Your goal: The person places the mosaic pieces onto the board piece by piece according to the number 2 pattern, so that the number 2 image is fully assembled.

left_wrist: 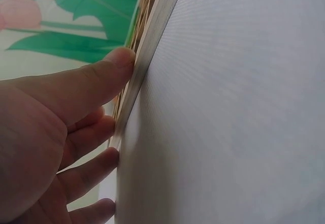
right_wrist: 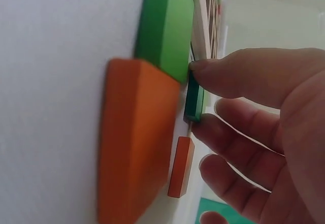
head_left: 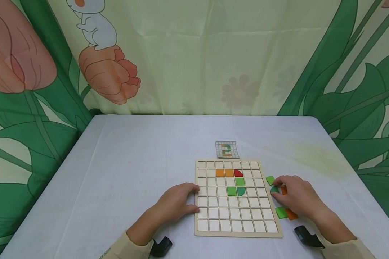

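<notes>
Hands are apart: left hand rests spread against the board at its 9 o'clock, probably steadying it; right hand pinches a dark green block near 3. Card's at 12, I'd guess for easy viewing.

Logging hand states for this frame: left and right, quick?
Left hand: open, touching the left edge of the pale wooden gridded board.
Right hand: closed, pinching the dark green round-edged tile.
</notes>
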Demonstrator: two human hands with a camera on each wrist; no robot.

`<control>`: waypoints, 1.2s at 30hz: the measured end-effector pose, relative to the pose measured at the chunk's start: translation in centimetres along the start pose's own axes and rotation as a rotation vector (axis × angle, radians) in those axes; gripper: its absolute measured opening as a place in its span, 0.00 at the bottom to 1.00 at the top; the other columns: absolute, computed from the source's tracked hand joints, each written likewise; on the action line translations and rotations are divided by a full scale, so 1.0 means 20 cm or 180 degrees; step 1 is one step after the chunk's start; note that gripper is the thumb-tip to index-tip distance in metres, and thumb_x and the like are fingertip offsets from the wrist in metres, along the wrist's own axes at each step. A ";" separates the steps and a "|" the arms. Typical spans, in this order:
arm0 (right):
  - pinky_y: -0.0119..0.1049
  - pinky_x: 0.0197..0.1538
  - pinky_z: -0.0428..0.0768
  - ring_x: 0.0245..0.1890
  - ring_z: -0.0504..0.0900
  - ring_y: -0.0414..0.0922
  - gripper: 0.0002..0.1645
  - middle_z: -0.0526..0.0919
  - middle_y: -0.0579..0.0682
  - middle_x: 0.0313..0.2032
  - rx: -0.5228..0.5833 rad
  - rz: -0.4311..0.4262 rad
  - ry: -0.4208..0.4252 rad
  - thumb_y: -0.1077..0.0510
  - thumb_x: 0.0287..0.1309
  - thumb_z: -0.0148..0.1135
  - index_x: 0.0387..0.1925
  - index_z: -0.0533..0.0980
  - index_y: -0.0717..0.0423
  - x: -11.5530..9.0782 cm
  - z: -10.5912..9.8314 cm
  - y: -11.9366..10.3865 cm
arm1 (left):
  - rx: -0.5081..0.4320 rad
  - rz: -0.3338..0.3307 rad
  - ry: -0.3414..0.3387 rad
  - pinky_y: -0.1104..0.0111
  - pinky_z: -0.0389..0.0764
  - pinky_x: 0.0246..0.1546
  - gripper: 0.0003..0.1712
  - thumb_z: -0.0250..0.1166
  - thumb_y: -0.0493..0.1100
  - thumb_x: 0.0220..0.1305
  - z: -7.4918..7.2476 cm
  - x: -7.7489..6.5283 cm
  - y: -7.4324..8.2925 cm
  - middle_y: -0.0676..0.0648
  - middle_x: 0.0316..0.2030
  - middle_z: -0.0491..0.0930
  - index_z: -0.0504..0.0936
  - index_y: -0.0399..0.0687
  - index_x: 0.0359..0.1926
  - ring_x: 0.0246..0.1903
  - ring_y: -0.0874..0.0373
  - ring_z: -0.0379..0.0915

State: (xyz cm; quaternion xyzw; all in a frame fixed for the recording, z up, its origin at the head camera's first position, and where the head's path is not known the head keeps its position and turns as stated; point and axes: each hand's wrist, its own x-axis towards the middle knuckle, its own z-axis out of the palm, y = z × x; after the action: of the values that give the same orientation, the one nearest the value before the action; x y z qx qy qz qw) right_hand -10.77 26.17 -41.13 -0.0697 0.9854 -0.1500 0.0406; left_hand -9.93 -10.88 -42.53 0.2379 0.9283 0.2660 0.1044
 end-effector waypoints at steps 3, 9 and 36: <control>0.48 0.38 0.75 0.37 0.74 0.52 0.20 0.81 0.52 0.36 0.0027 0.0038 -0.0006 0.53 0.53 0.73 0.43 0.81 0.61 0.00 0.00 0.00 | -0.0002 -0.0017 -0.0007 0.60 0.73 0.62 0.31 0.77 0.50 0.56 0.00 0.00 0.00 0.50 0.56 0.80 0.78 0.44 0.58 0.60 0.53 0.73; 0.49 0.38 0.76 0.37 0.73 0.52 0.20 0.80 0.52 0.36 0.0061 0.0080 -0.0012 0.53 0.53 0.73 0.44 0.81 0.61 0.00 0.00 0.00 | -0.0006 -0.0049 -0.0035 0.59 0.73 0.62 0.32 0.77 0.50 0.56 0.00 0.00 0.01 0.50 0.56 0.79 0.78 0.44 0.59 0.61 0.52 0.73; 0.55 0.45 0.79 0.43 0.76 0.55 0.17 0.81 0.53 0.39 0.0277 -0.0219 0.0109 0.53 0.53 0.72 0.42 0.81 0.58 0.03 -0.06 -0.17 | -0.0027 -0.0060 -0.0008 0.59 0.73 0.61 0.31 0.77 0.49 0.56 0.00 0.00 0.00 0.50 0.56 0.79 0.78 0.44 0.58 0.60 0.52 0.73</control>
State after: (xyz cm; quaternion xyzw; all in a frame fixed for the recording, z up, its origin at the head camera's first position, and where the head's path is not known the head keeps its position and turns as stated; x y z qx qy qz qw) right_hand -11.11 23.16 -39.06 -0.0991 0.9755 -0.1952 0.0216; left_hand -9.88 -10.85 -42.47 0.2292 0.9292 0.2686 0.1091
